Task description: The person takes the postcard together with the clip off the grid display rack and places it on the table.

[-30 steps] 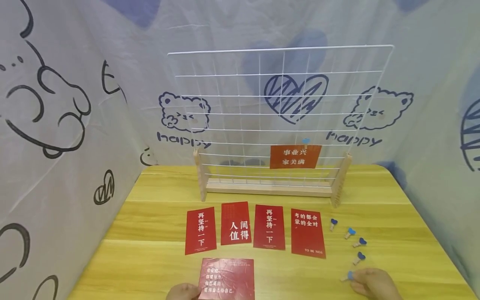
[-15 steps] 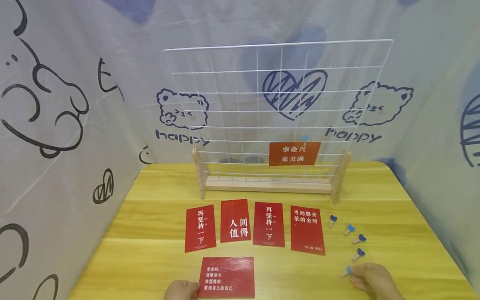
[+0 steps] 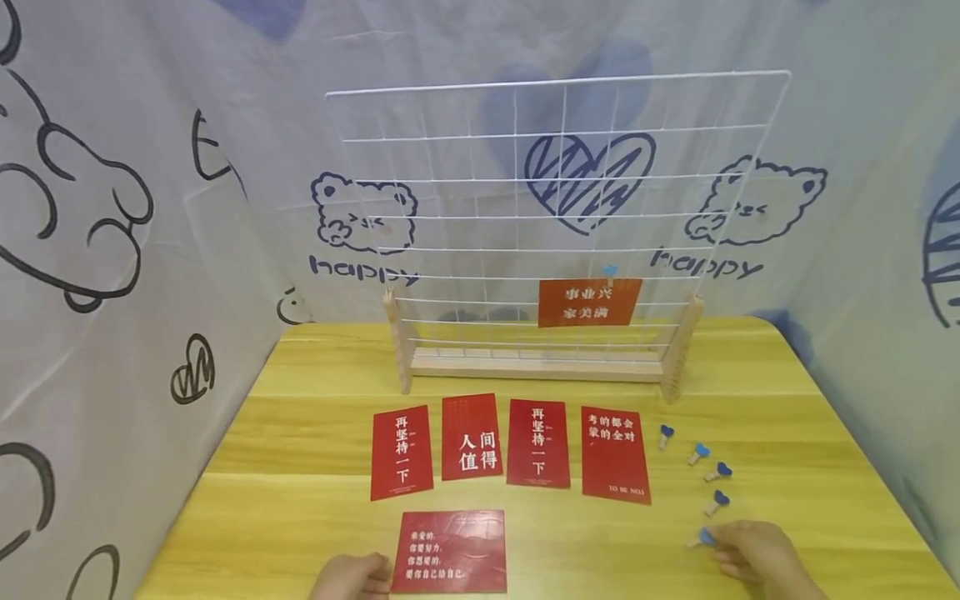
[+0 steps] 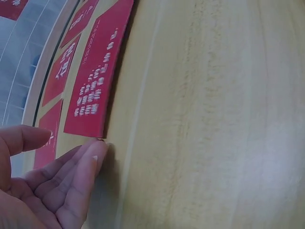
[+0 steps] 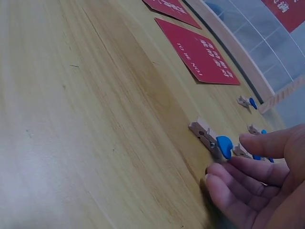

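Observation:
My left hand (image 3: 351, 577) lies at the lower left edge of a red card (image 3: 450, 550) with white writing. In the left wrist view, its fingertips touch or nearly touch the card's corner, and the thumb stands well apart. My right hand (image 3: 756, 550) is beside a small wooden clothespin (image 5: 205, 135) with a light blue heart (image 5: 224, 145). The right wrist view has the index finger at the heart's edge, with a gap between thumb and heart. Both card and clothespin lie on the table (image 3: 585, 558).
Several red cards (image 3: 540, 446) lie in a row behind the nearest card. More heart clothespins (image 3: 718, 502) lie at the right. Farther back, a white wire grid (image 3: 517, 179) stands in a wooden base (image 3: 536, 365), with an orange-red card (image 3: 588, 302) clipped on it.
My left hand has let go of the card, which lies slightly farther left. The clothespin at my right hand has shifted slightly right, with the hand. The head view has tilted a little.

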`<state>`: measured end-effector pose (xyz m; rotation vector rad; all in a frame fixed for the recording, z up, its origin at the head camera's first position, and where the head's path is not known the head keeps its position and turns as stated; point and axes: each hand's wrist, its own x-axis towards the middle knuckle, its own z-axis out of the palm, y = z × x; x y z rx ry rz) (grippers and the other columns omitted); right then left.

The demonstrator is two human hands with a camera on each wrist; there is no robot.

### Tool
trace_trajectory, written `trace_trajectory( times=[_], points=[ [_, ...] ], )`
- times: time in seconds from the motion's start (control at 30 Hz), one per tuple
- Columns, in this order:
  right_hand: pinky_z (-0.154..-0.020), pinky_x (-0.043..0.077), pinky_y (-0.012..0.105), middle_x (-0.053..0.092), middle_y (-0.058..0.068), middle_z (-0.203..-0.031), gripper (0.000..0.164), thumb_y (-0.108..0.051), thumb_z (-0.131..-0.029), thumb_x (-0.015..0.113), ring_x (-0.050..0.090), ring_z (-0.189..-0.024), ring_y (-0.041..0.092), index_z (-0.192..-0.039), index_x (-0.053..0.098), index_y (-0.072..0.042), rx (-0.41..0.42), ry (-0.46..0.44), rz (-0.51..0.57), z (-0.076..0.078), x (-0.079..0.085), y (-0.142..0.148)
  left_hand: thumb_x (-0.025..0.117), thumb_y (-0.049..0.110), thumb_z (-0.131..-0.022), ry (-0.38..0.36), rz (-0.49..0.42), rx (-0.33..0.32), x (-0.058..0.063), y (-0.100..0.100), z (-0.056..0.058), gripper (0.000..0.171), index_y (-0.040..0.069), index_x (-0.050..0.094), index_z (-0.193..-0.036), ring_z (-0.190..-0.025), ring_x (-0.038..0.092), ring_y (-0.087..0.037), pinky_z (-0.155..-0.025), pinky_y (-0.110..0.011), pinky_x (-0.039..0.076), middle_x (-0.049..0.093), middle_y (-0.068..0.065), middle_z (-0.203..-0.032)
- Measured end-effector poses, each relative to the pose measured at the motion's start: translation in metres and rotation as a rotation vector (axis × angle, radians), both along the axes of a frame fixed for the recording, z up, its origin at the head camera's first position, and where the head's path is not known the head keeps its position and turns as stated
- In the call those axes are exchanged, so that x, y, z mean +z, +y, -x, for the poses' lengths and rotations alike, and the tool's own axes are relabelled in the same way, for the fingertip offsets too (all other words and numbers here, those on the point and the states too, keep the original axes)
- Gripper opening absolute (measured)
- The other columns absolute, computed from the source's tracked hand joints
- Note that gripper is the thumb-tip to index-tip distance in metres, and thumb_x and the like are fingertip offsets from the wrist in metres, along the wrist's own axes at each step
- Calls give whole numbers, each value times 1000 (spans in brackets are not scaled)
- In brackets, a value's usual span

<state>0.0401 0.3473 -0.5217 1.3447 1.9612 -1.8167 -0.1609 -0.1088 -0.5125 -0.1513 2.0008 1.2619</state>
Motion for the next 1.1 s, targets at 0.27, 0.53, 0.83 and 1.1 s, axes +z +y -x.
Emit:
trace_trajectory(
  times=[0.27, 0.53, 0.83, 1.1],
  points=[
    [-63, 50, 31, 56, 8, -75, 35, -11, -78, 58, 56, -65, 19, -97, 48, 16, 3, 26, 0, -1, 9, 3, 49, 20, -85, 65, -107, -132, 8, -1, 9, 41, -17, 49, -103, -84, 57, -31, -75, -40, 47, 59, -21, -91],
    [-66, 46, 31, 59, 8, -84, 46, -31, -84, 53, 54, -75, 19, -103, 53, 11, 170, 64, -150, 9, 22, 13, 45, 23, -88, 54, -259, -150, 13, 12, 20, 49, -19, 38, -112, -96, 52, -36, -80, -41, 44, 50, -30, -107],
    [-77, 47, 32, 56, 18, -106, 59, -37, -84, 53, 57, -92, 20, -116, 43, 11, 200, 226, -182, 40, 33, 4, 48, 23, -87, 116, -307, -34, 23, 50, 32, 46, -15, 40, -111, -93, 55, -33, -79, -39, 46, 52, -27, -107],
    [-81, 45, 36, 54, 19, -109, 52, -36, -86, 50, 55, -95, 23, -117, 44, 6, 230, 365, -184, 69, 36, 6, 47, 24, -87, 153, -371, -67, 34, 86, 45, 44, -12, 44, -113, -96, 53, -34, -81, -41, 44, 53, -23, -107]
  ],
)
